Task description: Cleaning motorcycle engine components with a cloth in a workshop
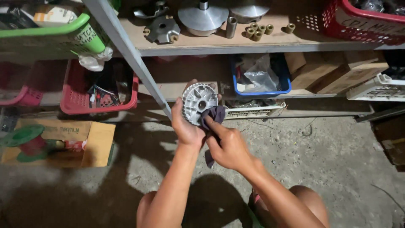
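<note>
My left hand (185, 126) holds up a round silver metal disc with fins around its rim (195, 99), gripping it from the left and behind. My right hand (228, 145) presses a dark cloth (213, 115) against the disc's lower right edge; a tail of the cloth hangs down between my wrists. Both hands are raised in front of a metal shelf unit, above the concrete floor.
The top shelf (219, 42) carries metal discs, a star-shaped part and small brass rollers. Red baskets (76, 101), a green basket (50, 36), a blue bin (261, 90) and cardboard boxes (337, 71) fill the shelves. A cardboard box (95, 143) lies on the floor at left.
</note>
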